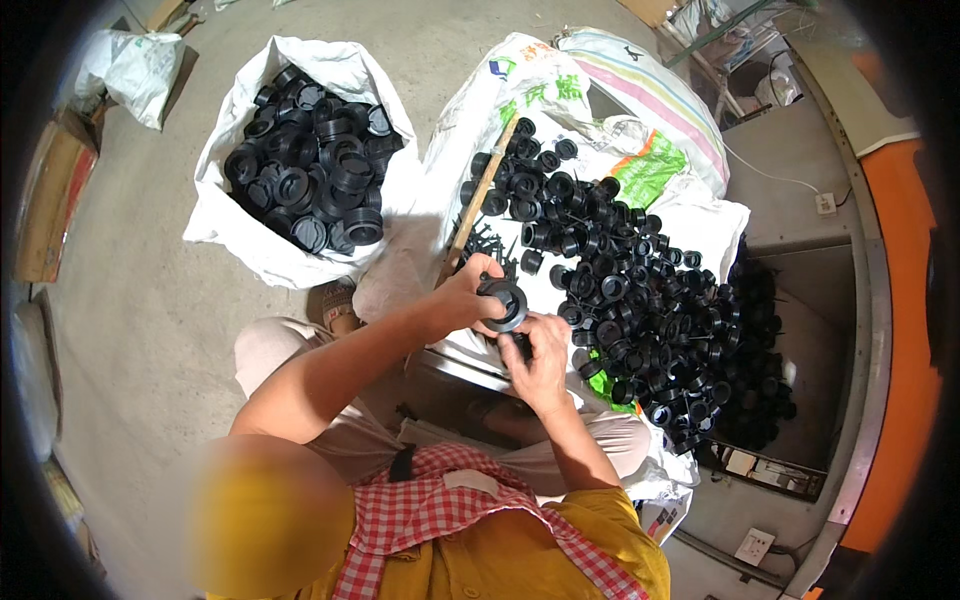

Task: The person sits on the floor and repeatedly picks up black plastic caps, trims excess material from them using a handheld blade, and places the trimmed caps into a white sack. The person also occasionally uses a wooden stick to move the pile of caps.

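My left hand [469, 300] grips a black plastic ring-shaped part [507, 303], its round opening facing up. Close against its lower right side is my right hand [538, 358], thumb and fingers bent around a small dark piece that is mostly hidden. A large heap of black plastic parts [615, 289], several with thin stems, lies on white woven sacking to the right of both hands. Beyond my left hand, thin black stems [484, 244] lie beside a wooden stick [484, 191]. At the upper left, an open white woven sack [217, 202] holds many threaded black plastic parts [350, 172].
A full striped woven sack [652, 90] stands behind the heap. To the right is a machine frame with an orange panel [900, 300] and a dark opening into which parts spill. A cardboard box [56, 199] and a white bag [135, 71] stand far left.
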Demonstrator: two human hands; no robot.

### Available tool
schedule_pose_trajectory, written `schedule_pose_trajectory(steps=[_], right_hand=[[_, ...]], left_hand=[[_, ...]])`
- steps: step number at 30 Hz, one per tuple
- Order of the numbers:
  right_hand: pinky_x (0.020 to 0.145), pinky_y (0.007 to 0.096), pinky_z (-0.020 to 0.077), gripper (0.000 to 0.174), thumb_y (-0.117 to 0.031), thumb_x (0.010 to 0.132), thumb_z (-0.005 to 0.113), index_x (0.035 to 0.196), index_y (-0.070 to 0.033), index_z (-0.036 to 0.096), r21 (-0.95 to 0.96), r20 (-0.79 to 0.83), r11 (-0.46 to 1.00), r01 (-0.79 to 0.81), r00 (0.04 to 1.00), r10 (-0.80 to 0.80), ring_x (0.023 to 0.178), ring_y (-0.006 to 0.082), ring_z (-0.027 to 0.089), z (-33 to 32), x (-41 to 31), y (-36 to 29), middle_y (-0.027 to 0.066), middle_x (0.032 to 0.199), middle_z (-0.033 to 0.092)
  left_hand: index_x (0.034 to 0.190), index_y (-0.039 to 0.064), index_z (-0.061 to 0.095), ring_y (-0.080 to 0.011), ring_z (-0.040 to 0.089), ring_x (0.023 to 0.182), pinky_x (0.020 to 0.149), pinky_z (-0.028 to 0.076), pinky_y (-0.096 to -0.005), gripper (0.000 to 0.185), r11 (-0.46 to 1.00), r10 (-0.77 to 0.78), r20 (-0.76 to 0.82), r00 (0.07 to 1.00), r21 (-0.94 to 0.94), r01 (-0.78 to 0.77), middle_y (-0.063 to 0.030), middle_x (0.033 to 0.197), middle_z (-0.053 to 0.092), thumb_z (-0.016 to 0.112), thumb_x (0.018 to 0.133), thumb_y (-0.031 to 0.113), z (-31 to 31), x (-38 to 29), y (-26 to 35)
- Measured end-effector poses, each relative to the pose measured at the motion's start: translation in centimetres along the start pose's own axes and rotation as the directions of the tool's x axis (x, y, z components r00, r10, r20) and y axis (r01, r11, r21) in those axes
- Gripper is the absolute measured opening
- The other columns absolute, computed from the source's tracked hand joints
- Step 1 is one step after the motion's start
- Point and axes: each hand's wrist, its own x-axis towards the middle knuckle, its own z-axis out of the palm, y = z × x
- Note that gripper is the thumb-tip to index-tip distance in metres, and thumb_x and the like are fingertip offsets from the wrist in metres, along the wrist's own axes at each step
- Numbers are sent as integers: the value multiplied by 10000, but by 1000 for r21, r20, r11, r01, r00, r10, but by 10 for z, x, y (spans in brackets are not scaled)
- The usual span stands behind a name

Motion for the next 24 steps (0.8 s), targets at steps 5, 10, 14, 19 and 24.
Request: schedule_pose_trajectory(steps=[5, 10, 14, 19, 24], right_hand=[[834, 391, 389, 93, -42, 721, 643, 777, -41, 569, -26, 76, 997, 76, 994, -73, 830, 302, 588, -9, 12, -10, 110, 797, 612], [717, 291, 451, 115, -143, 834, 638, 784, -45, 602, 518, 671, 340, -785, 620, 407, 729, 140, 590, 5, -15, 9, 51, 731, 632], [725, 364, 365, 258, -319, 863, 563, 700, -120, 582, 594, 528, -432, -678, 734, -427, 605, 204, 566, -15, -36, 18, 19, 569, 588], [764, 365, 409, 340, -439, 885, 591, 758, -126, 557, 891, 342, -376, -256, 922, 183, 888, 217, 563, 2, -25, 26, 78, 886, 628], [866, 326, 456, 282, -272, 964, 508, 927, 0, 570, 977, 123, 79, -199, 825, 551, 947, 185, 563, 34, 20, -2, 108, 1010, 614]], left_hand=[[1087, -5, 579, -145, 598, 892, 586, 515, -273, 343, 957, -170, 108, 979, 254, 138, -80, 975, 605, 657, 798, 161, -10, -4, -3], [866, 83, 659, -179, 624, 902, 658, 505, -285, 147, -117, 500, 637, 586, 720, -684, -34, 931, 674, 684, 736, 146, -11, -1, -3], [923, 96, 635, -188, 632, 934, 807, 512, -313, 148, 154, 736, 474, 483, 578, -802, -24, 992, 676, 625, 780, 59, -10, -1, 19], [1126, -29, 575, -168, 623, 932, 801, 526, -319, 334, 960, 221, -92, 971, -152, -233, -111, 1055, 639, 573, 912, 228, -13, -4, 28], [1350, 79, 447, -161, 542, 1083, 885, 485, -332, 504, 913, 38, 173, 984, -405, 36, -64, 1200, 540, 566, 872, 185, 20, -5, -29]])
